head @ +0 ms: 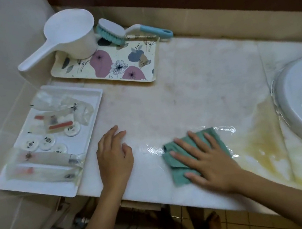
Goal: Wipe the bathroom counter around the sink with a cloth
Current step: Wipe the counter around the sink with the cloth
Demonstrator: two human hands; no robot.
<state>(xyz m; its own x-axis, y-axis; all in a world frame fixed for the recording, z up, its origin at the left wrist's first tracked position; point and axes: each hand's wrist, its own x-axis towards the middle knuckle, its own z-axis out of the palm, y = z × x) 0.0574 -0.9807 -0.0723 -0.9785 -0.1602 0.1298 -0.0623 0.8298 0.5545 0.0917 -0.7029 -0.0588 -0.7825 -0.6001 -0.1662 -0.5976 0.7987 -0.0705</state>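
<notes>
A folded green cloth lies flat on the pale marble counter near its front edge. My right hand presses down on the cloth with fingers spread, palm covering most of it. A wet shiny streak shows just behind the cloth. My left hand rests flat on the counter to the left, holding nothing. The white sink is set into the counter at the far right, with yellowish stains on the marble beside it.
A white tray of wrapped toiletries and small lids overhangs the counter's left end. Behind it a floral tray carries a white water scoop and a blue-bristled scrub brush. A mirror frame runs along the back wall.
</notes>
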